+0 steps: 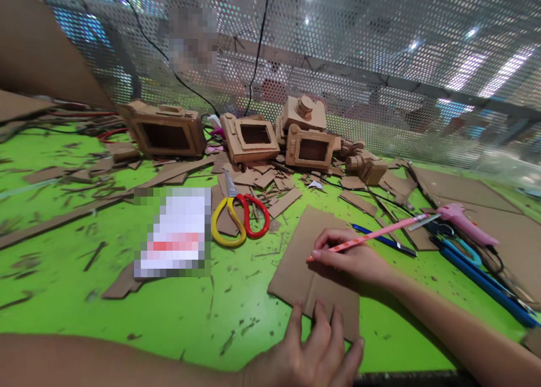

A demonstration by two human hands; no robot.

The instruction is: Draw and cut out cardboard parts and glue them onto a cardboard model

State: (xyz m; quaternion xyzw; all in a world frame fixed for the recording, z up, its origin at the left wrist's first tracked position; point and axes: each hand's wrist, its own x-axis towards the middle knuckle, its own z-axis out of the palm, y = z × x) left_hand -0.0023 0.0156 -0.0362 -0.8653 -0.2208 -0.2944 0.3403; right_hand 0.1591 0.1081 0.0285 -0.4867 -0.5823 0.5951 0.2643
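A flat piece of brown cardboard [296, 252] lies on the green table. My right hand [349, 257] grips a pink pencil [372, 236] with its tip down at the cardboard's surface. With fingers spread, my left hand [315, 342] presses on the cardboard's near edge. A faint crease or line runs between the two hands. Left of the cardboard rest scissors [240, 221] with one yellow and one red handle, blades pointing away. Just beyond my right hand lies a blue pen-like cutter [384, 239].
Several cardboard camera models [310, 150] line the back of the green table [236, 330], amid cardboard scraps. A pixelated white sheet [181, 223] lies left. At right are a pink glue gun [469, 223], a long blue tool [486, 280] and cardboard sheets. Perforated mesh [338, 49] stands behind.
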